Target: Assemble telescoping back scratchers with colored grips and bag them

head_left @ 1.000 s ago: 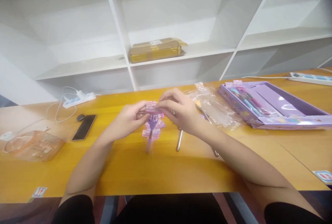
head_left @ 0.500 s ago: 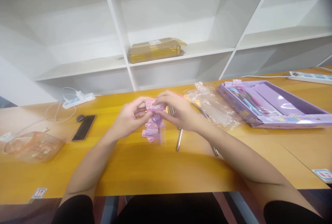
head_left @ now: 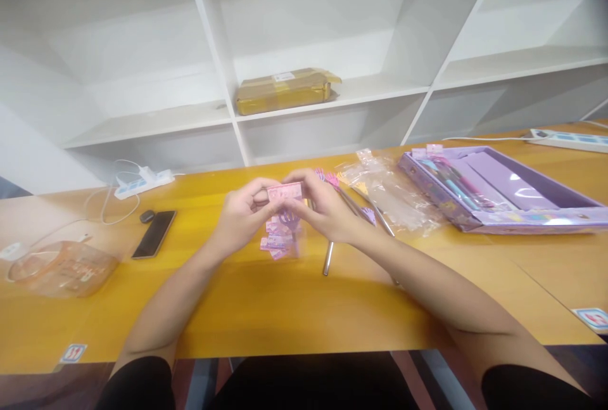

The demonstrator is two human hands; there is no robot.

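A small pink printed packet (head_left: pixel 285 192) is pinched between my left hand (head_left: pixel 242 215) and my right hand (head_left: pixel 325 207), each gripping one end of it. Below it, partly hidden by my fingers, lie several pink packets (head_left: pixel 277 243) on the table, beside a purple hand-shaped piece (head_left: pixel 289 220). Metal rods (head_left: pixel 329 258) with small colourful hand-shaped ends lie just right of and beneath my right hand; the orange end (head_left: pixel 351 183) and pink ones show beyond it.
Clear plastic wrapping (head_left: pixel 394 191) lies right of the rods, against a purple box (head_left: pixel 536 226) holding pens. At left are a phone (head_left: pixel 154 234), a transparent orange bag (head_left: pixel 66 269) and a power strip (head_left: pixel 145 184). A taped parcel (head_left: pixel 285 92) sits on the white shelf.
The pink packet has turned so its face shows flatter towards me. My right hand has shifted slightly left, uncovering more of the colourful rod ends.
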